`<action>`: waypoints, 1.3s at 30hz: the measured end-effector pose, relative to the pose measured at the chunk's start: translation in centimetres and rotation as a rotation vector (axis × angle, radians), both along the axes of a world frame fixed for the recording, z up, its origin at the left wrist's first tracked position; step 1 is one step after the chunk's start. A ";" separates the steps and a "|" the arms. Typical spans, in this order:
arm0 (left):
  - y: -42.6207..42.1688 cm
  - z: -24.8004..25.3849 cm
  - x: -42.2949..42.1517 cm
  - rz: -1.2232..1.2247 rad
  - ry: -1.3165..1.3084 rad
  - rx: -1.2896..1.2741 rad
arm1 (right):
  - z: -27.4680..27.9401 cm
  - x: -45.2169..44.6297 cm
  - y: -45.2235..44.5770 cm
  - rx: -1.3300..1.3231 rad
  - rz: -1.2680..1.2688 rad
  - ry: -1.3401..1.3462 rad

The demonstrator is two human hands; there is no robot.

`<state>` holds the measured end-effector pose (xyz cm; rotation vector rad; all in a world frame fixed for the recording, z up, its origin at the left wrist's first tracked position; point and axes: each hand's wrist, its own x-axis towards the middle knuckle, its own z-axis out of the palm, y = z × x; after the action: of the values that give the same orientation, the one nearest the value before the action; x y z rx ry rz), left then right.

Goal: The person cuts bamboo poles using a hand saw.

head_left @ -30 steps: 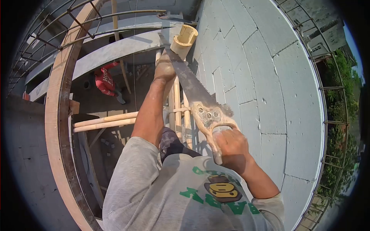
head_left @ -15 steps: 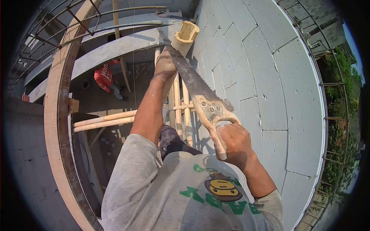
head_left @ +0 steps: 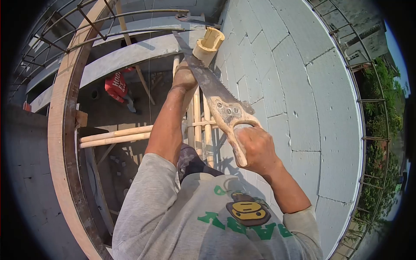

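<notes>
Showing "HOO", a co-worker's red top (head_left: 116, 85) appears at left. The left hand (head_left: 184, 78) sits just beside the saw (head_left: 211, 85), fingers hidden, its grip impossible to tell. The saw slants mid-scene, tip pointing far and left, its dark blade scuffed, teeth facing right. The right hand (head_left: 256, 146) clenches its worn, pale wooden handle (head_left: 235, 148).

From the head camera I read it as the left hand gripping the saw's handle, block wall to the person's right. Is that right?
Wrong hand: the head view shows the right hand gripping the handle of the saw. The block wall is to the person's right.
</notes>
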<state>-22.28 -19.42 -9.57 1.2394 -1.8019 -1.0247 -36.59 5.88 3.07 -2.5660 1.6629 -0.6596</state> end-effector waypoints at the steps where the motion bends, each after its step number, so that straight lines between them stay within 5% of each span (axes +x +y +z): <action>1: 0.5 1.0 -0.1 0.019 -0.002 -0.076 | 0.2 -1.3 3.5 0.006 0.011 0.008; 4: 1.0 1.0 -0.5 0.065 0.042 -0.086 | 0.9 -2.2 7.1 0.032 0.014 0.006; 8: -1.9 -3.5 0.0 -0.055 0.111 0.129 | -1.0 0.0 -5.5 0.013 0.048 -0.043; 9: -3.6 -8.5 -0.5 -0.007 0.384 0.087 | -1.1 2.4 -8.3 -0.010 0.027 -0.053; 11: -4.5 -7.8 -0.2 -0.025 0.663 0.164 | -0.8 3.3 -9.7 -0.036 0.007 -0.079; 13: -1.9 -6.9 0.4 -0.043 0.243 0.157 | -1.4 1.9 -6.6 -0.002 -0.023 -0.126; 18: -0.3 -0.5 0.1 0.036 0.033 0.008 | -1.2 -3.0 6.9 -0.022 -0.011 -0.046; 22: 0.3 2.1 0.1 -0.039 -0.220 -0.063 | -0.8 -3.2 0.7 -0.015 0.041 -0.023; 26: -3.1 -6.5 0.3 0.015 0.637 0.245 | -2.1 1.5 -8.6 -0.058 0.044 -0.101; 29: -1.8 -6.2 0.5 0.003 0.315 0.139 | -2.2 0.1 -4.8 -0.048 0.033 -0.083; 31: -0.9 -0.6 0.0 0.008 -0.100 -0.047 | -1.2 -2.7 2.8 0.039 -0.004 -0.033; 35: -0.2 -0.2 -0.2 0.064 0.047 -0.045 | -0.8 -4.1 6.3 0.017 0.019 -0.036; 38: -2.1 -3.7 0.1 0.065 0.160 0.174 | -1.5 -1.5 -4.3 -0.033 0.084 -0.096; 39: -3.4 -6.5 0.3 0.031 0.428 0.268 | -2.1 0.8 -7.3 -0.028 0.058 -0.099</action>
<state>-22.02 -22.84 -16.08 1.0917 -1.3444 -1.4260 -35.80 -1.44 0.95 -2.5434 1.5555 -0.7972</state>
